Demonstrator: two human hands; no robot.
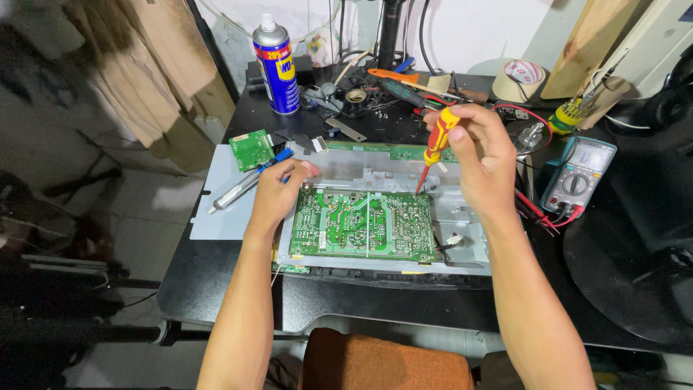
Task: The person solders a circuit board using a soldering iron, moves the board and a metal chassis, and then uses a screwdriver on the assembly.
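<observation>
A large green circuit board (364, 224) lies on a silver metal chassis (462, 217) on the black table. My right hand (480, 155) grips a red and yellow screwdriver (435, 144), its tip down at the board's far right corner. My left hand (278, 191) rests on the board's far left corner and holds it down with fingers bent. A silver pen-shaped tool with a blue end (245, 186) lies just left of that hand.
A small green board (250, 149) and a blue and yellow spray can (277, 66) stand at the back left. A multimeter (579, 175) with red leads sits at right. Tools, cables and a tape roll (518, 78) crowd the back. An orange stool (382, 361) is below.
</observation>
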